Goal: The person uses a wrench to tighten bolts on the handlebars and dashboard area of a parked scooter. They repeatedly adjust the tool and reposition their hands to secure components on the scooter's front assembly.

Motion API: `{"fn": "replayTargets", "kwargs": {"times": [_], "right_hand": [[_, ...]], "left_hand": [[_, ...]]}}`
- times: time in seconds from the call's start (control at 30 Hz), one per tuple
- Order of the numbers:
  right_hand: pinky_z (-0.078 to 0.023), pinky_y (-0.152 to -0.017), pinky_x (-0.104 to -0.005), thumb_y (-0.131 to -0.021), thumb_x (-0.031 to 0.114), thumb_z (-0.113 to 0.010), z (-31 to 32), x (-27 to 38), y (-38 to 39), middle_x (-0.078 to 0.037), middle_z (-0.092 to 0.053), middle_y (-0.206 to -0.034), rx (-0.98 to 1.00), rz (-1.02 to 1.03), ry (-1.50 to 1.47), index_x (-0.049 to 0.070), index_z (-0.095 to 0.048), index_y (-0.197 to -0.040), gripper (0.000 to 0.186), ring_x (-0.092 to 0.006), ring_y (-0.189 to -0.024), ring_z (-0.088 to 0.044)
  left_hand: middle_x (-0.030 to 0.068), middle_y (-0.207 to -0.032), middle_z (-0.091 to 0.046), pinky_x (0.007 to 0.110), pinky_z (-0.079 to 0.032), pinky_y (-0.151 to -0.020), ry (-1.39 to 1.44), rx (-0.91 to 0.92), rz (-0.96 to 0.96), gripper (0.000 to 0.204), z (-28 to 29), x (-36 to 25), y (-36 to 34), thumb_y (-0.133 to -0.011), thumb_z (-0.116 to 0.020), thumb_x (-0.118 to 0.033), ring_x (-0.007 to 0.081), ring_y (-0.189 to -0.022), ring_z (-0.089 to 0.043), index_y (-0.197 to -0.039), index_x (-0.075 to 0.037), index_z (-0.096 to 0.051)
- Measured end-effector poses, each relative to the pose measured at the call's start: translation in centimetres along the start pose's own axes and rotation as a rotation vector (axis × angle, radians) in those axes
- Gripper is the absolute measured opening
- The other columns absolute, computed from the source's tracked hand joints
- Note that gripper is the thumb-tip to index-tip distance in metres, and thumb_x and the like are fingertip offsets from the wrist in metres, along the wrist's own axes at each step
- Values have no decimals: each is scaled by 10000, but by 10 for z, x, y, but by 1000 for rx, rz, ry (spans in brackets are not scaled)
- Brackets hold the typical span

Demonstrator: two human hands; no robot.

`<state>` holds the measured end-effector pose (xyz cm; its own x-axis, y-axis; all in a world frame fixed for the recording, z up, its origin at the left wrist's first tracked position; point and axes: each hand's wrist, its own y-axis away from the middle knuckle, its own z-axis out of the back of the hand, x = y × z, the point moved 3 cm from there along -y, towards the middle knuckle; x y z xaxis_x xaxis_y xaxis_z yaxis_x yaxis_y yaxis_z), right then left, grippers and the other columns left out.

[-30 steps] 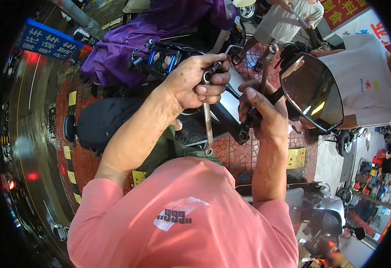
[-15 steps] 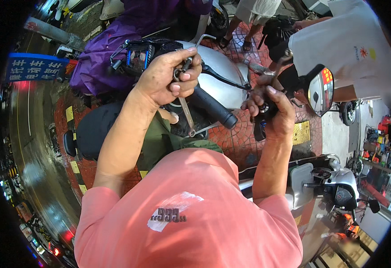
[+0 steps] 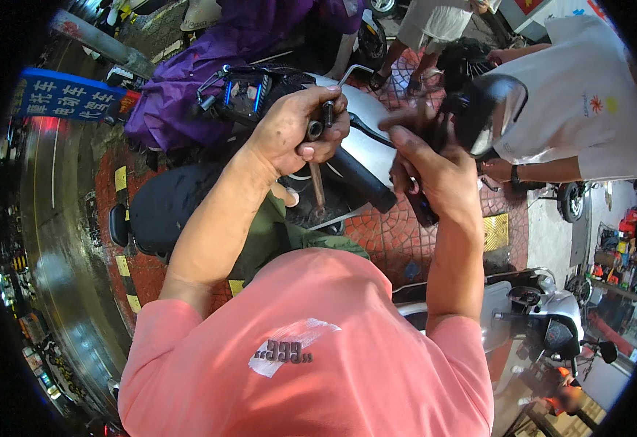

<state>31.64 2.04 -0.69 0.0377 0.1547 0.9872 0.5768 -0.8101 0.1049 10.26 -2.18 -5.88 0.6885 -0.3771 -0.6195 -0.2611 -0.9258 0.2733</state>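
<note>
My left hand (image 3: 300,131) is closed around a long steel wrench (image 3: 317,189) and a small dark cylindrical piece (image 3: 328,111), above the scooter's black handlebar grip (image 3: 362,178). A bent metal rod (image 3: 355,71) shows just above that hand. The brake lever (image 3: 366,130) lies between my hands. My right hand (image 3: 435,175) is closed on a dark fitting (image 3: 422,207) at the base of a black mirror (image 3: 489,109); its fingers are partly blurred. The scooter's display (image 3: 245,95) is beyond my left hand, and its silver body panel (image 3: 373,105) lies beneath.
A person in white (image 3: 566,95) stands at the right, another person's legs (image 3: 424,62) above. Purple covering (image 3: 180,87) drapes a vehicle at upper left, beside the black seat (image 3: 165,204). A blue sign (image 3: 71,98) borders the wet road (image 3: 63,255). Another scooter (image 3: 551,313) stands lower right.
Compared with one second ago, the mirror has turned away and sits higher. My left hand moved left, then back right. The wrench by my right hand now shows only as a blur.
</note>
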Motion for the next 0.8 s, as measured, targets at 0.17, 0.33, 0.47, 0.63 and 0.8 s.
{"fn": "replayTargets", "kwargs": {"times": [0.17, 0.33, 0.47, 0.63, 0.8], "right_hand": [[-438, -485, -244, -1029, 96, -718, -25, -4, -39, -15, -665, -809, 106, 241, 392, -1, -731, -1159, 163, -66, -565, -552], [-452, -488, -243, -1005, 120, -764, -37, -7, -54, 8, -655, -777, 120, 406, 572, -3, -720, -1033, 134, -58, -593, -581], [-457, -492, -241, -994, 115, -775, -43, -10, -59, -11, -708, -839, 106, 394, 648, -14, -710, -1075, 166, -59, -612, -592], [-487, -491, -253, -971, 66, -762, -58, -15, -68, -39, -735, -921, 109, 43, 396, -27, -698, -1152, 213, -83, -630, -627], [-454, -423, -262, -994, 49, -680, -77, -13, -67, -74, -705, -758, 135, -93, 147, -8, -681, -1100, 120, -122, -497, -589]], "left_hand": [[67, -613, -573, 245, -299, -383, 31, -6, 1, 361, 0, -2, 5, -1150, -367, -320, 88, -368, -402, -1078, -73, -620], [33, -724, -650, 252, -346, -418, 102, 127, -175, 366, 9, 2, 9, -1174, -372, -321, 86, -402, -438, -1059, -98, -638], [-2, -722, -634, 219, -334, -437, 82, -108, -237, 279, 1, 2, 10, -1173, -403, -290, 63, -442, -436, -1088, -117, -605], [-35, -691, -564, 227, -314, -429, 178, -225, -285, 335, 0, 6, 9, -1149, -402, -335, 61, -460, -418, -998, -129, -618], [-22, -715, -562, 250, -320, -439, 224, -188, -336, 320, 7, 5, 12, -1136, -443, -383, 91, -465, -414, -922, -167, -542]]}}
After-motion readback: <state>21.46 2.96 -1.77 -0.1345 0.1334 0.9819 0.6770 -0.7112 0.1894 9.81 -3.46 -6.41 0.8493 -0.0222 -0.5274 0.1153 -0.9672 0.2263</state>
